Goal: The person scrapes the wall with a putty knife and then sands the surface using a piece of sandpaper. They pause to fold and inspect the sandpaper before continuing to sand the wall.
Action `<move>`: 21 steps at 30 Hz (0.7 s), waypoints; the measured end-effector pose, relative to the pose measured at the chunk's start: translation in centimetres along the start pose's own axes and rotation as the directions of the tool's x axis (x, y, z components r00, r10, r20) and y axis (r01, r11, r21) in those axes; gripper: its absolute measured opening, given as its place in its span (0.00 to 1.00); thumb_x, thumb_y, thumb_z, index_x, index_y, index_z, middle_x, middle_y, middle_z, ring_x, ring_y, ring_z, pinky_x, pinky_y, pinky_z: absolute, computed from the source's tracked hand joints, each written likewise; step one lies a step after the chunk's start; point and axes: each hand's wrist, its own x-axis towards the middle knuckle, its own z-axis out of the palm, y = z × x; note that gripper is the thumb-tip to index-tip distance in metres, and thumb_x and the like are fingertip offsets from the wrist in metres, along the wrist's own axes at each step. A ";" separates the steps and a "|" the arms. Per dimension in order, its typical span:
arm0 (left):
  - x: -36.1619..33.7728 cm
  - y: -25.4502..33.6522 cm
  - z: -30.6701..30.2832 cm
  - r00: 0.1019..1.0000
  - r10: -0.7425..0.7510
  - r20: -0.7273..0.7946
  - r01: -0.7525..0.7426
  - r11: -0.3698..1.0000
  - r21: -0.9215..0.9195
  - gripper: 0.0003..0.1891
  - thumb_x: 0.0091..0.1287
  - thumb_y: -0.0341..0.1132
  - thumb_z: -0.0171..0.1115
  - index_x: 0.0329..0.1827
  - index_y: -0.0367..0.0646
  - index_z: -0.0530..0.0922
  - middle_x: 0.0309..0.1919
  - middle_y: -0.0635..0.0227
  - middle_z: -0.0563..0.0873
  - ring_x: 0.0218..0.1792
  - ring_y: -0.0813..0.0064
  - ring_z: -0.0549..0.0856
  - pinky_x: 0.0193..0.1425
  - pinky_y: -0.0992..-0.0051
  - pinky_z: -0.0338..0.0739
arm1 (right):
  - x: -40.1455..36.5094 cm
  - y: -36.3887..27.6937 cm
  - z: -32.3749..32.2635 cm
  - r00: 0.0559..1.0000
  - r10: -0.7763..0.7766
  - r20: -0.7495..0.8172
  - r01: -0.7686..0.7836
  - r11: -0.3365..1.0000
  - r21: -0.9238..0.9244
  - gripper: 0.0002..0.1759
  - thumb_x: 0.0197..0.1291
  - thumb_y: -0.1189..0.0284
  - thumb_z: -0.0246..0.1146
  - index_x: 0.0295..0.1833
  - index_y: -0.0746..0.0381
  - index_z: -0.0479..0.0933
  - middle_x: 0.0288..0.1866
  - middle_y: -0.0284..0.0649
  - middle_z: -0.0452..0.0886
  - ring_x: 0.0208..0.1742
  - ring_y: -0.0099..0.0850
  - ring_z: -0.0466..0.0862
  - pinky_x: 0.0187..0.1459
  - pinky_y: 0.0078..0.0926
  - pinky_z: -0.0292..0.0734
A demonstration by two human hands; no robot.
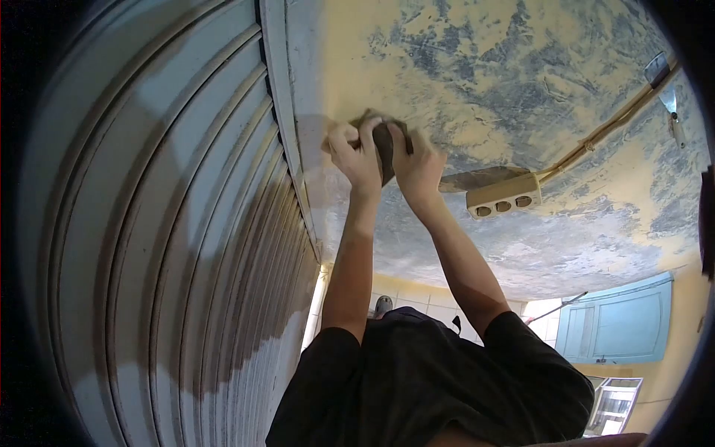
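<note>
Between the hands (357,158) (418,167), a dark sheet (385,149).

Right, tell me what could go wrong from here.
The right hand is near the socket block, so a wide stroke might knock it, or loose dust could get into its openings. The left hand, also on the dark pad, is close to the frame of the ridged shutter, so its knuckles might scrape there. The scraper is up by the cable and could fall if that gets jolted.
</note>
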 end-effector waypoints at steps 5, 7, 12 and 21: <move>2.4 1.1 0.7 0.978 -0.207 0.040 0.211 0.962 -0.171 0.21 0.56 0.30 0.83 0.37 0.45 0.72 0.27 0.71 0.74 0.38 0.64 0.71 0.45 0.62 0.67 | 2.9 -1.4 -0.1 0.997 -0.060 -0.037 0.061 0.998 0.029 0.13 0.66 0.71 0.70 0.28 0.62 0.79 0.19 0.47 0.79 0.21 0.45 0.84 0.22 0.36 0.75; 7.1 2.6 1.9 0.982 -0.189 -0.009 0.183 0.959 -0.216 0.21 0.55 0.30 0.83 0.37 0.44 0.72 0.28 0.70 0.74 0.37 0.64 0.71 0.45 0.62 0.67 | 6.0 -3.1 -0.1 0.992 -0.112 -0.063 0.113 0.994 0.013 0.14 0.66 0.70 0.70 0.27 0.62 0.78 0.19 0.47 0.78 0.21 0.46 0.83 0.21 0.36 0.75; 5.9 2.0 1.5 0.999 -0.041 -0.023 0.038 0.992 -0.119 0.22 0.60 0.28 0.81 0.38 0.42 0.68 0.28 0.75 0.70 0.29 0.80 0.70 0.36 0.78 0.69 | 5.0 -2.1 0.1 0.999 -0.033 -0.033 0.034 0.998 0.056 0.14 0.66 0.69 0.71 0.29 0.63 0.79 0.19 0.48 0.78 0.19 0.46 0.82 0.21 0.37 0.75; 3.2 0.9 0.5 0.981 -0.195 0.018 0.195 0.964 -0.179 0.22 0.58 0.28 0.82 0.37 0.43 0.70 0.31 0.73 0.71 0.29 0.80 0.69 0.35 0.77 0.70 | 2.6 -1.0 1.3 0.999 -0.047 -0.012 0.048 0.997 0.057 0.15 0.64 0.69 0.73 0.27 0.62 0.78 0.18 0.48 0.78 0.18 0.46 0.81 0.21 0.37 0.74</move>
